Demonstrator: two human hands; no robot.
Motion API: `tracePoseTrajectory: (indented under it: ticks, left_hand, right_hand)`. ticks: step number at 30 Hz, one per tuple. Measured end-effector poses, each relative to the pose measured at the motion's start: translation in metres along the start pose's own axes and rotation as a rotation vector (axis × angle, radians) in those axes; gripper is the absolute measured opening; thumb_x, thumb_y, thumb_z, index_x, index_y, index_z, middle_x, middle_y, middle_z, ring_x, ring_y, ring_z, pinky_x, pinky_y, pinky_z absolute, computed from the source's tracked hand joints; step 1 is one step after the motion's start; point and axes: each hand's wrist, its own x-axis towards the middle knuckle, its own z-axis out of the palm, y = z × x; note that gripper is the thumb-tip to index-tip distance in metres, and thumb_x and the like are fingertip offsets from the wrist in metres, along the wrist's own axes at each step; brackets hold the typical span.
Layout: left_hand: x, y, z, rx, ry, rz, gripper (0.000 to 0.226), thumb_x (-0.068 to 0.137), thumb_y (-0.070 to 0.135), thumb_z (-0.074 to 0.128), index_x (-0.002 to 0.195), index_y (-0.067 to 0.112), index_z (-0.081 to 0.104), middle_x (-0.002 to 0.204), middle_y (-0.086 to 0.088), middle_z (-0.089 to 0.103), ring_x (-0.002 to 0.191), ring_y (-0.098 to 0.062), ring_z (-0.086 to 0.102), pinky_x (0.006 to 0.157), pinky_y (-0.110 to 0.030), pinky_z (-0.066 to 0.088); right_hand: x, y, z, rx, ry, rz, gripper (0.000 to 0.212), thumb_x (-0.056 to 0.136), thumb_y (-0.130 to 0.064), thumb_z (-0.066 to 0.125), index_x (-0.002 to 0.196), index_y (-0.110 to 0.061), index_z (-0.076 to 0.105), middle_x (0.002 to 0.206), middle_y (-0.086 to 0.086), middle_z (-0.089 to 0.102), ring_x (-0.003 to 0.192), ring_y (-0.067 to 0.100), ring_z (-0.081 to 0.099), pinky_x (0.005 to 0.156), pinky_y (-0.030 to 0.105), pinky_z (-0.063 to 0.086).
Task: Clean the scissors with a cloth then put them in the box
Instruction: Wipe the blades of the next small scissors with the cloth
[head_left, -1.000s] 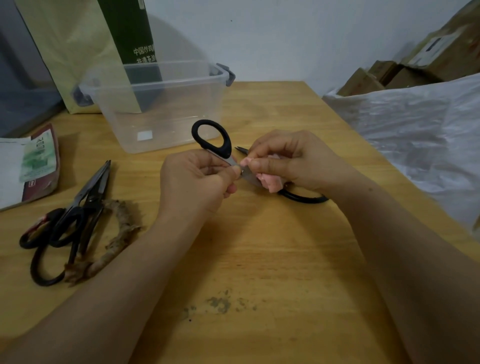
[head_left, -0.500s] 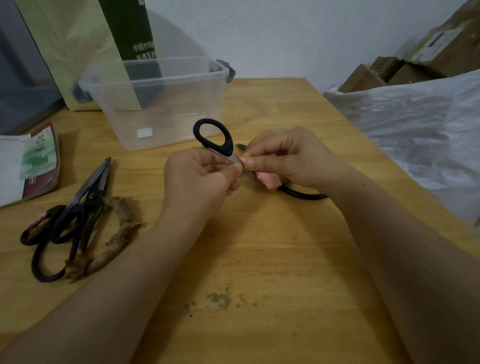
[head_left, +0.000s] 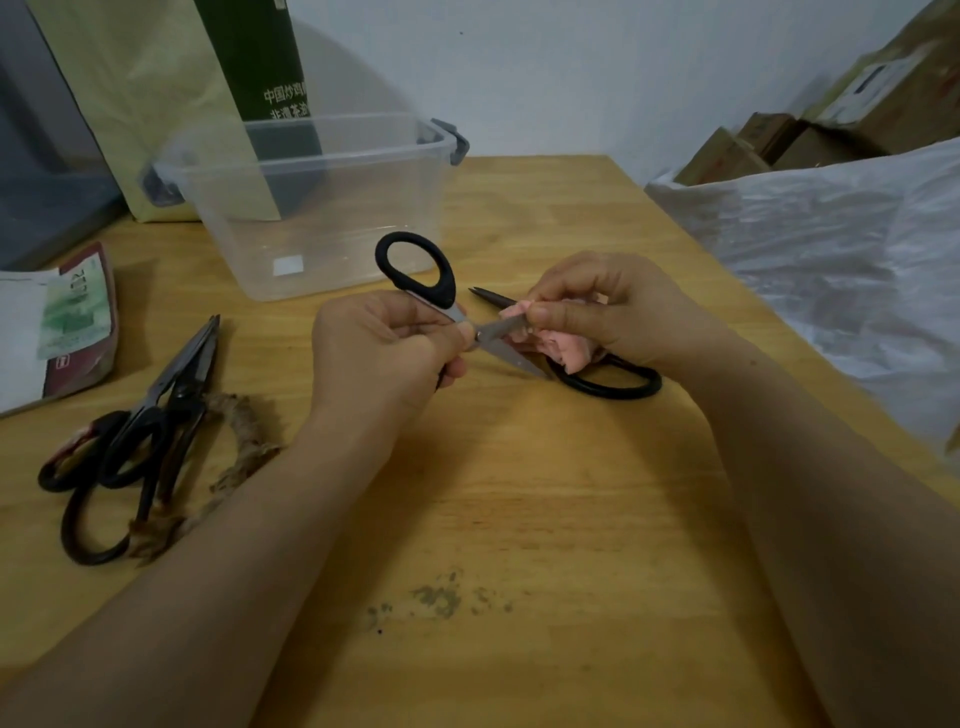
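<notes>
Tabletop (head_left: 519, 493): Chinese-lettered green carton (head_left: 249, 52) behind box (head_left: 363, 218)

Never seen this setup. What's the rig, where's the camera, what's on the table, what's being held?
No machine here: a person works with two bare hands, filmed by one wide-angle camera worn on their head, looking down. Every picture is that same view; the last is the current moment. The left hand grips open black-handled, silver-bladed scissors. The right hand pinches a crumpled pink cloth around one blade. On the wooden table: a clear plastic box with nothing visible inside, a heap of dark scissors beside a frayed rope piece, and another dark pair partly hidden under the right hand.
</notes>
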Motion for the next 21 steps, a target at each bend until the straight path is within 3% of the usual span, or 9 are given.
tracePoseTrajectory:
  ticks: [2, 5, 8, 12, 17, 21]
  left_hand:
    - [0.001, 0.0, -0.001, -0.012, 0.006, -0.004, 0.014, 0.079, 0.0, 0.071, 0.068, 0.008, 0.067, 0.056, -0.01, 0.062, 0.044, -0.008, 0.057, 0.05, -0.022, 0.052]
    - [0.0, 0.0, 0.002, -0.028, 0.005, -0.024, 0.01, 0.078, -0.001, 0.072, 0.072, 0.006, 0.067, 0.059, -0.01, 0.063, 0.045, -0.008, 0.059, 0.053, -0.024, 0.054]
    - [0.0, 0.001, 0.002, -0.039, 0.003, -0.042, 0.011, 0.077, -0.001, 0.072, 0.07, 0.006, 0.067, 0.055, -0.008, 0.062, 0.044, -0.008, 0.058, 0.051, -0.022, 0.053]
    - [0.002, 0.003, -0.003, -0.026, 0.013, -0.042, 0.012, 0.078, 0.0, 0.072, 0.068, 0.006, 0.067, 0.053, -0.01, 0.061, 0.043, -0.008, 0.056, 0.049, -0.019, 0.051]
    - [0.001, 0.003, 0.0, -0.064, 0.021, -0.074, 0.01, 0.078, -0.003, 0.071, 0.07, 0.001, 0.066, 0.055, -0.011, 0.06, 0.041, -0.008, 0.056, 0.049, -0.021, 0.052]
    - [0.003, 0.003, -0.005, -0.041, 0.01, -0.067, 0.014, 0.076, -0.001, 0.073, 0.065, 0.006, 0.067, 0.045, -0.003, 0.06, 0.043, -0.011, 0.057, 0.05, -0.021, 0.053]
  right_hand:
    - [0.001, 0.001, 0.002, -0.06, 0.027, -0.024, 0.008, 0.074, -0.043, 0.07, 0.082, -0.041, 0.071, 0.089, -0.011, 0.069, 0.094, 0.007, 0.06, 0.096, 0.045, 0.044]
    - [0.008, -0.006, 0.014, -0.137, -0.03, -0.075, 0.027, 0.068, -0.066, 0.061, 0.081, -0.046, 0.071, 0.089, -0.019, 0.067, 0.099, 0.006, 0.058, 0.101, 0.055, 0.035]
    - [0.009, -0.004, 0.01, -0.192, -0.032, -0.097, 0.04, 0.064, -0.082, 0.05, 0.085, -0.054, 0.068, 0.092, -0.025, 0.064, 0.106, 0.008, 0.055, 0.101, 0.058, 0.033]
    - [0.006, 0.007, -0.003, -0.273, 0.061, -0.064, 0.012, 0.065, -0.075, 0.047, 0.076, -0.076, 0.052, 0.095, -0.028, 0.054, 0.113, 0.017, 0.049, 0.101, 0.055, 0.034]
    - [0.011, -0.001, 0.012, -0.278, 0.005, -0.108, 0.03, 0.067, -0.074, 0.045, 0.093, -0.065, 0.055, 0.096, -0.029, 0.054, 0.116, 0.017, 0.047, 0.104, 0.054, 0.03]
    - [0.007, 0.01, -0.001, -0.277, 0.034, -0.057, 0.016, 0.064, -0.076, 0.046, 0.079, -0.075, 0.053, 0.097, -0.032, 0.054, 0.117, 0.016, 0.047, 0.105, 0.054, 0.031]
